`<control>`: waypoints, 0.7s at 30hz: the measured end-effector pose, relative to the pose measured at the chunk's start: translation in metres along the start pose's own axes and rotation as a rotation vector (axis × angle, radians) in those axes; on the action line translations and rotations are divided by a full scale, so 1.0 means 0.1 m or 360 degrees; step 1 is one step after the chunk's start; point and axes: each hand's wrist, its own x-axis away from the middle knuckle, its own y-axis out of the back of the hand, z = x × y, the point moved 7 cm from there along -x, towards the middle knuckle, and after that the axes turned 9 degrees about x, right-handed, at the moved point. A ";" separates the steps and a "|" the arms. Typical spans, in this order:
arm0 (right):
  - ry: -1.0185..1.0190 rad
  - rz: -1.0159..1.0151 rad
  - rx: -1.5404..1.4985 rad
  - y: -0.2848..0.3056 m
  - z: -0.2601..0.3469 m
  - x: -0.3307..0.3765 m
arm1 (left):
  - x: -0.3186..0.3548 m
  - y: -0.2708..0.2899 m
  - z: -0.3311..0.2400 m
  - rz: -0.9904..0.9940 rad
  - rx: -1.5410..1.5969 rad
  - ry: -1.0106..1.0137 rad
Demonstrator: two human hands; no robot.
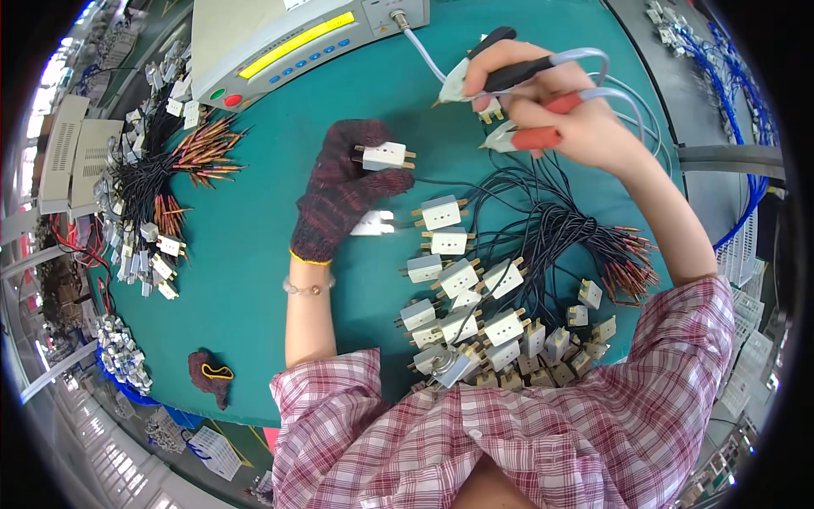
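Note:
My left hand (343, 187), in a dark maroon knit glove, pinches a white plug block (386, 156) with brass prongs at its ends. To the right my bare right hand (568, 119) grips a pair of pointed test probes: a black-handled one (519, 75) above and a red-handled one (536, 138) below. Their tips point left, apart from the held plug. Partly hidden behind the right fingers is another plug (492, 112). A white pronged piece (373, 223) lies beside my left wrist. Below, several white and grey plugs (458, 277) with black wires lie in loose rows.
A bench tester (297, 51) with a yellow display stands at the far edge of the green mat (229, 288); a grey cable (424, 53) leaves it. Bundled plugs and copper-ended wires (148, 178) lie left. An empty glove (209, 379) lies near-left. Copper wire ends (629, 265) fan out right.

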 end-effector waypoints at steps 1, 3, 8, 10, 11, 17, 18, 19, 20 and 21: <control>-0.0003 0.0011 -0.0001 -0.03 0.02 -0.01 | 0.04 0.00 -0.04 -0.0017 0.0550 -0.0151; -0.0590 0.0167 -0.0178 -0.18 -0.13 -0.01 | 0.04 0.02 -0.04 -0.0089 0.0543 -0.0141; -0.0463 0.0287 -0.0337 -0.49 -0.19 -0.09 | 0.12 0.04 0.19 -0.0014 0.0834 0.0131; -0.0428 0.0342 -0.0366 -0.57 -0.22 -0.12 | 0.12 0.07 0.21 -0.0002 0.0808 0.0117; -0.0390 0.0385 -0.0391 -0.61 -0.22 -0.13 | 0.12 0.07 0.21 0.0020 0.0777 0.0101; -0.0526 0.0376 -0.0381 -0.67 -0.22 -0.18 | 0.13 0.12 0.21 0.0015 0.0721 0.0106; -0.0548 0.0333 -0.0361 -0.65 -0.23 -0.17 | 0.12 0.11 0.22 0.0021 0.0725 0.0109; -0.0554 0.0330 -0.0359 -0.65 -0.26 -0.15 | 0.12 0.09 0.21 0.0033 0.0674 0.0105; -0.0482 0.0318 -0.0279 -0.65 -0.29 -0.14 | 0.11 0.07 0.21 0.0045 0.0624 0.0100; -0.0405 0.0311 -0.0206 -0.65 -0.28 -0.14 | 0.11 0.07 0.20 0.0043 0.0622 0.0104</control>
